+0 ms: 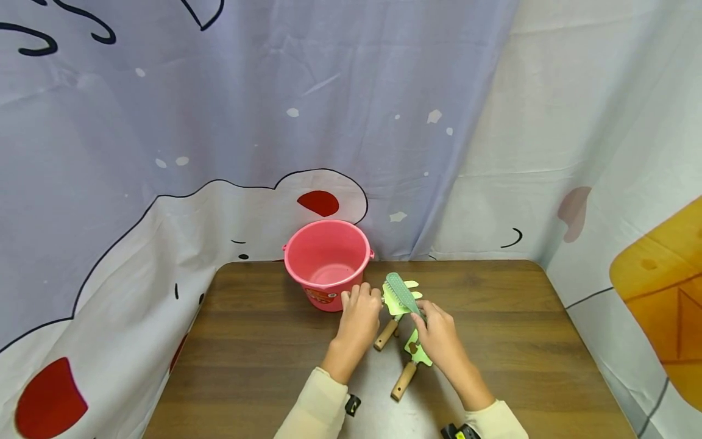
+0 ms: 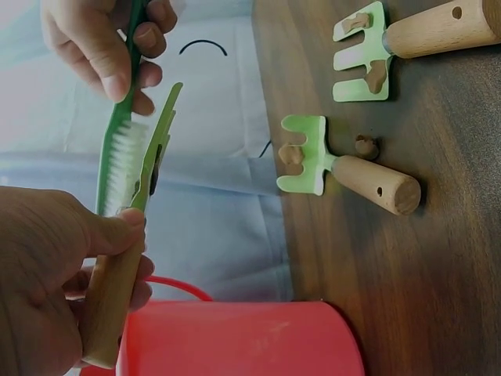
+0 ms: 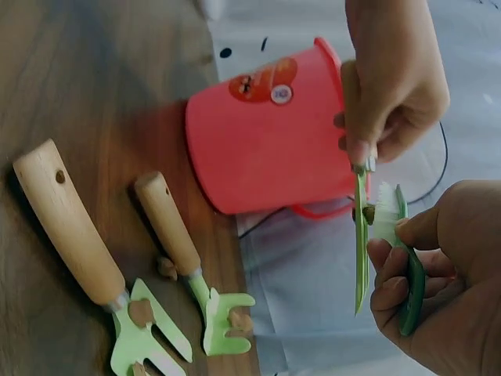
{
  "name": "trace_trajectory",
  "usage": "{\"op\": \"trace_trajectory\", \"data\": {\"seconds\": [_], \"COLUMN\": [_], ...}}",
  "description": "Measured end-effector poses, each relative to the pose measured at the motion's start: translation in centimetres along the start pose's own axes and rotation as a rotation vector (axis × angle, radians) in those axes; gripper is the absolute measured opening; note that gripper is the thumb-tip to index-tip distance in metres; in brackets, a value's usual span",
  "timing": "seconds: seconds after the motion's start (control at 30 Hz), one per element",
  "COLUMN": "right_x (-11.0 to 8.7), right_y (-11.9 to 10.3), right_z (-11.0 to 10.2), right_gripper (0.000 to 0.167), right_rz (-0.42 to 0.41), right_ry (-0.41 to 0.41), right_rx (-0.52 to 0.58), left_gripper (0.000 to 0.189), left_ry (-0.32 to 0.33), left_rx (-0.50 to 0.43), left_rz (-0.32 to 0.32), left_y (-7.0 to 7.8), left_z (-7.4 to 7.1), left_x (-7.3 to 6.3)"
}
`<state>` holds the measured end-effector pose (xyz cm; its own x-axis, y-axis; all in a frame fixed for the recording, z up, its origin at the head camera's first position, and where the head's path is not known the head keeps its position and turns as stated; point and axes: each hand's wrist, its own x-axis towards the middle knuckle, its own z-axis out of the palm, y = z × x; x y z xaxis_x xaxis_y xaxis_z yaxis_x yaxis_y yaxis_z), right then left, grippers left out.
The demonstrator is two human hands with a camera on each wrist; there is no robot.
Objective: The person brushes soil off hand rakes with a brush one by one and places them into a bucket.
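My left hand [image 1: 359,314] grips the wooden handle of a garden hand tool [image 2: 109,305]. Its light green metal head appears edge-on in both wrist views, so its exact shape is hard to tell. A brown lump [image 3: 368,213] clings to that head. In my right hand [image 1: 439,335] is a green scrub brush [image 1: 402,294], held by its handle between thumb and fingers. The white bristles [image 2: 125,160] face the green head, touching or very close to it. Both hands are raised above the table, just right of a pink bucket [image 1: 328,256].
Two green garden forks with wooden handles, a smaller one [image 2: 364,178] and a larger one [image 2: 438,33], lie on the wooden table [image 1: 263,366]. Brown clumps stick to their prongs. Another clump [image 2: 366,146] lies beside the smaller handle. A printed curtain [image 1: 329,122] hangs behind.
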<state>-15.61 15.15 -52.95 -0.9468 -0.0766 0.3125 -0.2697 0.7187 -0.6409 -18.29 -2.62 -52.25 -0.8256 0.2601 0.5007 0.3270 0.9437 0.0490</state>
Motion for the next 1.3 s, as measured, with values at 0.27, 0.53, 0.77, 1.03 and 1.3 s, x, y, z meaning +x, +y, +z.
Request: {"op": "trace_trajectory", "data": {"seconds": [0.27, 0.53, 0.77, 1.03, 1.3], "right_x": [-0.4, -0.6, -0.5, -0.4, 0.0], "right_y": [-0.3, 0.2, 0.7, 1.6, 2.5], "right_z": [1.4, 1.5, 1.2, 0.7, 0.5], "right_gripper": [0.025, 0.025, 0.025, 0.025, 0.023], "right_rz": [-0.17, -0.19, -0.179, -0.164, -0.16], "right_ry": [0.122, 0.173, 0.186, 0.194, 0.212], "right_rx": [-0.079, -0.142, -0.132, -0.142, -0.15], "left_gripper": [0.019, 0.02, 0.022, 0.021, 0.019], "left_ry": [0.013, 0.018, 0.025, -0.004, -0.009], "left_rx": [0.015, 0.009, 0.013, -0.018, -0.021], "left_rz": [-0.009, -0.004, 0.004, 0.005, 0.001], "left_y": [-0.1, 0.1, 0.1, -0.1, -0.3], "left_z": [0.1, 0.1, 0.2, -0.1, -0.2], "left_x": [-0.1, -0.3, -0.3, -0.4, -0.4]}}
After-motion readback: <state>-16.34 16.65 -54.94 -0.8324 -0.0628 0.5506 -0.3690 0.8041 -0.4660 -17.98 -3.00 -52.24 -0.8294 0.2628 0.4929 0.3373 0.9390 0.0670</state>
